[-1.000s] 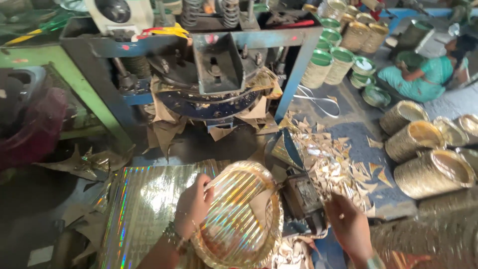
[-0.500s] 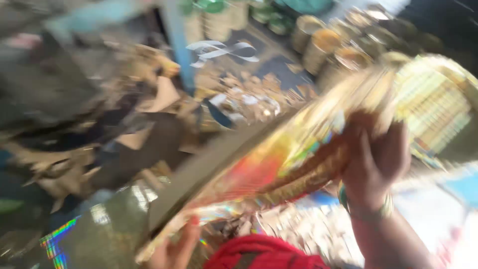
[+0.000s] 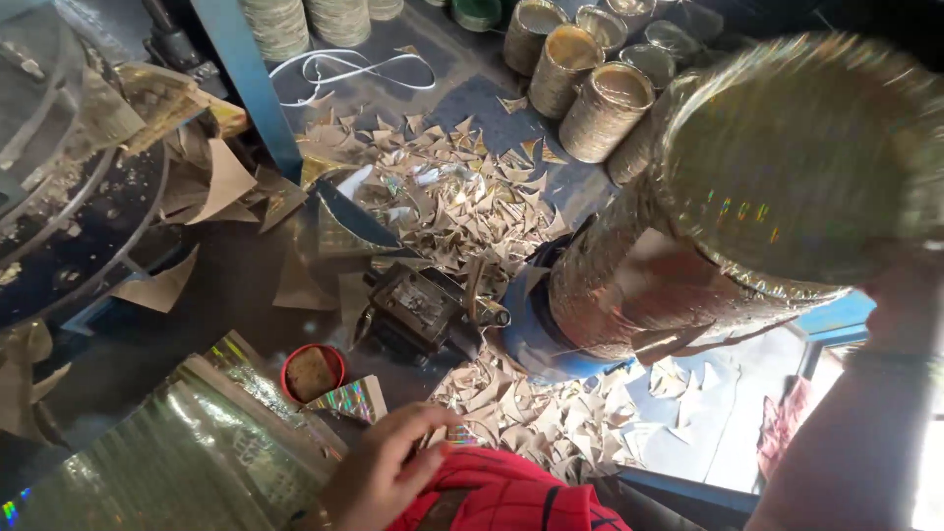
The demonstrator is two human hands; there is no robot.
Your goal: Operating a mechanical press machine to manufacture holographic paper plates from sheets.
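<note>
Plates, a tall stack of shiny gold paper ones with a holographic sheen, lie tilted high at the right of the scene, round face turned toward the camera and the stack's body slanting down to the left toward a blue base. Right hand is under the stack's near right edge, mostly hidden behind the rim, so whether its fingers are curled or spread cannot be told; a bangle sits on its wrist. Left hand is low at the near middle, fingers loosely bent and close together, tips touching paper scraps just above a red cloth; it grips nothing that shows. To its left lies a sheet of holographic foil, and just beyond it a small red cup beside a small foil offcut. A dark metal block sits in the middle of the floor. More triangular scraps litter the floor farther off, around a dark blade-like piece. Other stacks of gold plates stand far, at the top. A dark round machine with a blue leg fills the far left.
</note>
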